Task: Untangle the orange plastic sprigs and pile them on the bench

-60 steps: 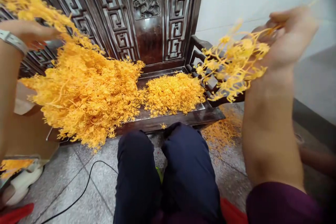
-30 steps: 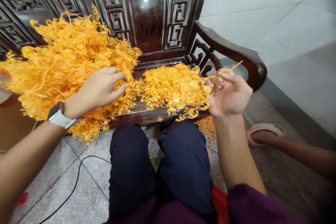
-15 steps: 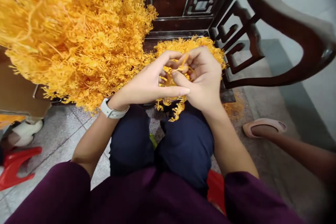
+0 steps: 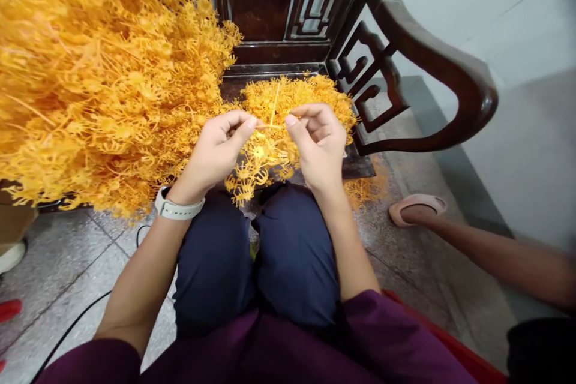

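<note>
Between my two hands runs a thin orange plastic stem (image 4: 272,126), pulled taut, and another strand sticks up from it. My left hand (image 4: 216,153) pinches one end between thumb and forefinger. At the other end, the thumb and forefinger of my right hand (image 4: 323,147) are closed on the stem. Frilly orange plastic flowers (image 4: 248,175) hang just below my hands, above my knees. Behind them, a smaller pile of the same flowers (image 4: 315,95) lies on the seat of a dark wooden bench (image 4: 360,169).
A large heap of orange plastic flowers (image 4: 121,96) rises at the left. The bench's carved armrest (image 4: 432,66) curves out on the right. Another person's foot in a pale shoe (image 4: 418,209) rests on the floor there. A black cable (image 4: 74,321) crosses the tiles at lower left.
My hands have drawn apart from their close, overlapping position, and the stem now stretches between them. The view has shifted, so the armrest appears further left.
</note>
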`<state>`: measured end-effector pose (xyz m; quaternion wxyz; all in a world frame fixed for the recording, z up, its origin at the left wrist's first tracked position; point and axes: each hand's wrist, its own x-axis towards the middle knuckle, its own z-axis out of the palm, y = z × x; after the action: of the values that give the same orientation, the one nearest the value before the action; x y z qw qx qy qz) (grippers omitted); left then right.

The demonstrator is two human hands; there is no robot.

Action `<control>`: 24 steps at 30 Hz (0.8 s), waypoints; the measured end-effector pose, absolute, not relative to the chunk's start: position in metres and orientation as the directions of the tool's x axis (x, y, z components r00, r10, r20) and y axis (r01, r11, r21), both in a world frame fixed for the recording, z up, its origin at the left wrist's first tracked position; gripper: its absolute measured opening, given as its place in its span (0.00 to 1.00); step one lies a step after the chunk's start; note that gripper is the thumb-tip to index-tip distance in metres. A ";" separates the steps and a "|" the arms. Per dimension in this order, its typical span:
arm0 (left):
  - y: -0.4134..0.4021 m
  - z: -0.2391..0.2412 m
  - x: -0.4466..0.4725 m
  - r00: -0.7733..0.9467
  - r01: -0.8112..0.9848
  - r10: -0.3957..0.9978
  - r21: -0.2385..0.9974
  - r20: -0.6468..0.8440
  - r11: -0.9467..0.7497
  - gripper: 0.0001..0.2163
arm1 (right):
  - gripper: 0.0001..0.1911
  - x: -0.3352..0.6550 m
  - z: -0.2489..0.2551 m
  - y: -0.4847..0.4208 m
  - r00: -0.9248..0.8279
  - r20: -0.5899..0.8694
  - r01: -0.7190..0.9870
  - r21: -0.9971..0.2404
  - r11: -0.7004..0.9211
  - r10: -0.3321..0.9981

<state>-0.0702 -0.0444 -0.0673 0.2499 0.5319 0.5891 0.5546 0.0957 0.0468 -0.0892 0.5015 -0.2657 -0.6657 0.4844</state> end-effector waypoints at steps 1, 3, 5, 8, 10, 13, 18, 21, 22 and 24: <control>-0.043 -0.069 -0.071 -0.325 0.352 0.896 0.918 0.303 -0.183 0.16 | 0.10 0.096 -0.088 0.046 -0.380 0.403 -0.133 -0.914 0.382 0.832; -0.040 -0.070 -0.071 -0.366 0.386 0.866 0.903 0.340 -0.192 0.16 | 0.13 0.098 -0.084 0.044 -0.438 0.399 -0.138 -0.915 0.378 0.806; -0.039 -0.069 -0.070 -0.395 0.444 0.834 0.875 0.385 -0.193 0.15 | 0.16 0.100 -0.083 0.043 -0.493 0.389 -0.122 -0.916 0.381 0.778; -0.043 -0.065 -0.069 -0.392 0.602 0.795 0.783 0.462 -0.158 0.13 | 0.10 0.102 -0.088 0.044 -0.503 0.326 -0.047 -0.935 0.351 0.800; -0.047 -0.061 -0.068 -0.372 0.715 0.773 0.690 0.514 -0.114 0.12 | 0.05 0.103 -0.092 0.046 -0.454 0.308 0.003 -0.938 0.347 0.836; -0.054 -0.056 -0.067 -0.315 0.788 0.785 0.608 0.534 -0.097 0.11 | 0.04 0.106 -0.096 0.050 -0.340 0.362 0.052 -0.914 0.402 0.868; -0.060 -0.050 -0.060 -0.276 0.716 0.876 0.693 0.396 -0.088 0.17 | 0.06 0.114 -0.099 0.051 -0.107 0.509 0.186 -0.834 0.520 0.854; -0.062 -0.049 -0.056 -0.241 0.688 0.935 0.725 0.261 -0.025 0.18 | 0.09 0.119 -0.102 0.051 0.002 0.580 0.330 -0.769 0.547 0.815; -0.063 -0.049 -0.055 -0.238 0.699 0.939 0.715 0.248 -0.012 0.17 | 0.12 0.122 -0.103 0.052 0.044 0.585 0.364 -0.764 0.532 0.810; -0.064 -0.049 -0.054 -0.261 0.740 0.924 0.673 0.281 0.004 0.15 | 0.22 0.127 -0.106 0.054 0.139 0.584 0.378 -0.778 0.502 0.800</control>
<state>-0.0537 -0.0645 -0.0491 0.1215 0.5957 0.6982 0.3781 0.1268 0.0540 -0.1055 0.5934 -0.4660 -0.6318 0.1778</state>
